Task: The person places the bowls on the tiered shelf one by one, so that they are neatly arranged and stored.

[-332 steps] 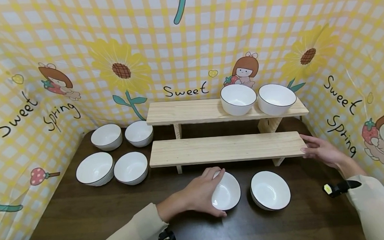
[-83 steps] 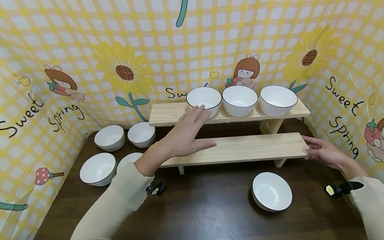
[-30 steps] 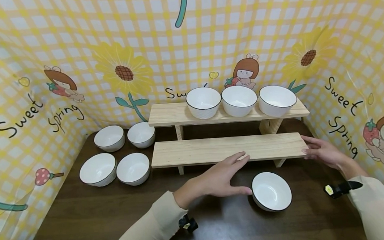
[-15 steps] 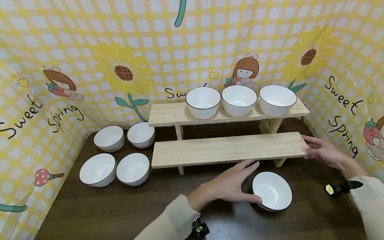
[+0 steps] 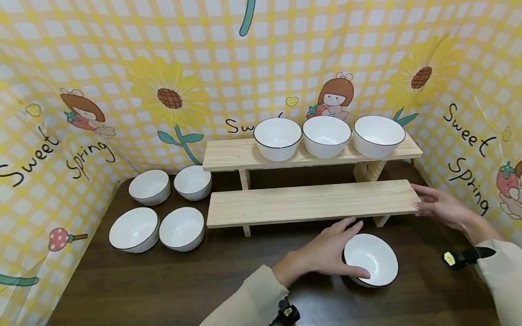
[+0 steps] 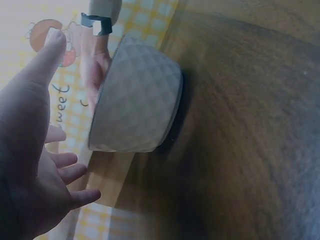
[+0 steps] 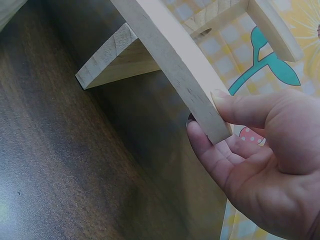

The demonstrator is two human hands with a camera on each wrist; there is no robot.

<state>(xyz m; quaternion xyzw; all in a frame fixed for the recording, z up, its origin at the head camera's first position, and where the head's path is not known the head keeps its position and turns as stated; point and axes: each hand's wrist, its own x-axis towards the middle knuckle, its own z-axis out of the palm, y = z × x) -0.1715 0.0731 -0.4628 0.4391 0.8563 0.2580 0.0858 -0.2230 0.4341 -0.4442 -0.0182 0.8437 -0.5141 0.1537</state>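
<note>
A white bowl [image 5: 374, 263] with a dark rim stands upright on the dark table before the shelf. My left hand [image 5: 332, 250] is spread at its left side, thumb overlapping the rim in the head view. The left wrist view shows the bowl's diamond-patterned side [image 6: 137, 97], with the hand [image 6: 40, 145] apart from it, fingers spread. My right hand [image 5: 442, 207] pinches the right end of the lower board of a two-tier wooden shelf [image 5: 312, 202]. In the right wrist view, thumb and fingers sit on either side of the board's end [image 7: 210, 122].
Three similar bowls [image 5: 278, 140] line the right part of the upper board [image 5: 229, 155]. Several more bowls [image 5: 182, 228] stand in two rows on the table [image 5: 161, 296] left of the shelf. A yellow checked cloth [image 5: 238, 61] hangs behind and along both sides.
Since the earliest frame, a bowl has gone from the table to the upper board. Lately my left hand has moved right to the remaining front bowl. The right hand keeps its place.
</note>
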